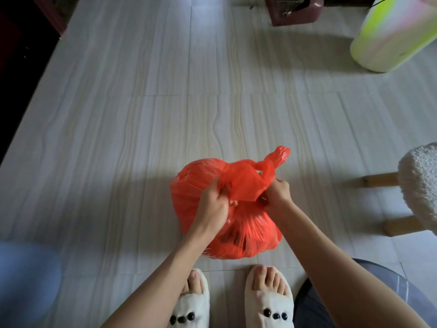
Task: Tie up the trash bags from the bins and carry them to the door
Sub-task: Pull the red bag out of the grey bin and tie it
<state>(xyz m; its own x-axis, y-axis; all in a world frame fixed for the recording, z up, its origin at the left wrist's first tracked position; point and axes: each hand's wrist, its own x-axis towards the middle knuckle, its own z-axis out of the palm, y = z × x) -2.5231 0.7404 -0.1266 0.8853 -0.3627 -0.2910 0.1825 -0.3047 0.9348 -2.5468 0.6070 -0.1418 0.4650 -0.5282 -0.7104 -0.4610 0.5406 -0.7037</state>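
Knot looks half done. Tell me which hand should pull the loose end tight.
Probably the right hand: it grips the red bag beside the twisted free end. The left hand holds the opposite flap, farther away.

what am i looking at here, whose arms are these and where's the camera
The camera is worn on a person's head, looking down, so the arms and the feet in white slippers are the wearer's own. There is no robot. A full red bag sits on the tiled floor. The left hand and right hand each grip part of the bag's top, mid-tie. A fluffy stool stands at the right, and a pale bin farther off.
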